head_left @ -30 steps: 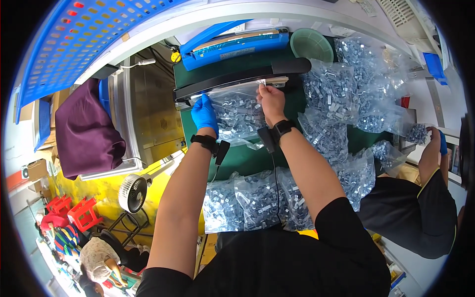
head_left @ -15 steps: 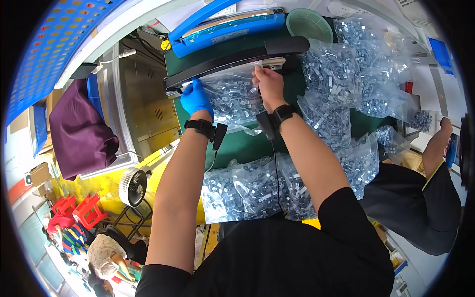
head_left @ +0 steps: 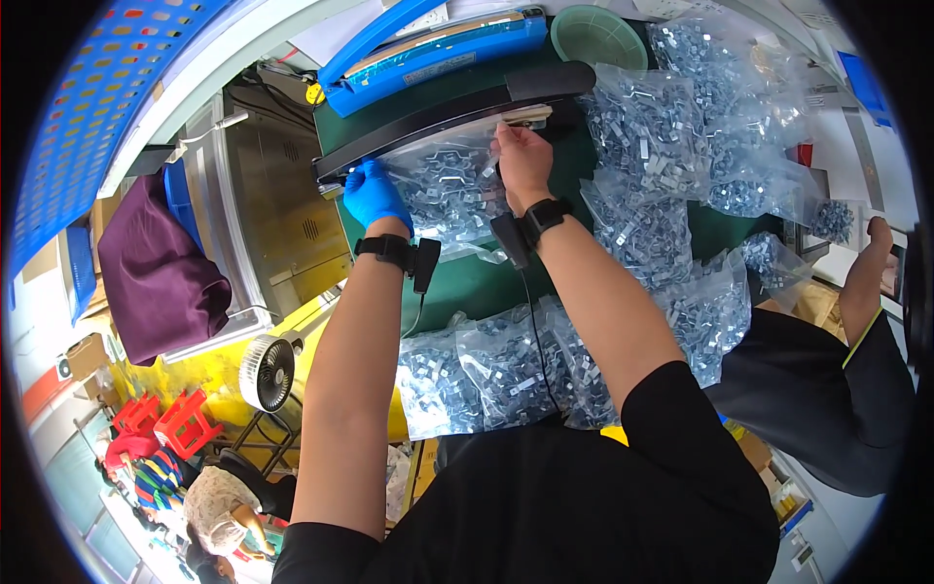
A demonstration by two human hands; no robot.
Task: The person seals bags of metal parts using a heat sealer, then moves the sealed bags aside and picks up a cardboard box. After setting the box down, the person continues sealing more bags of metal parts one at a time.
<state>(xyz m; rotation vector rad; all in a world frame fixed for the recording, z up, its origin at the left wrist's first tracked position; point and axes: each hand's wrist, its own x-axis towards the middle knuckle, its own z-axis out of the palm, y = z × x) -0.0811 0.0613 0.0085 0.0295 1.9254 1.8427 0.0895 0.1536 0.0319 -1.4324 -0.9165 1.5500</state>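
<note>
Over on the far left there's a purple cloth bundle slumped against a metal cabinet, with a small white fan sitting lower down near the yellow floor. Moving right, the person's left hand – in a blue glove – is pinched shut on the left edge of a clear plastic bag full of small metal parts. The bag lies flat on the green table top, and its upper edge is tucked under the long black bar of a heat sealer. A second sealer in blue sits just behind the black one.

The right hand is bare and holds the bag's upper right corner right at the bar – fingers curled over it, though the fingertips are hard to make out from this angle. Both wrists wear black bands.

Nearer the body, a few filled bags lie at the table edge. Further right there's a green bowl at the back and a big heap of filled bags beside it. At the far right edge another person's arm reaches in.
</note>
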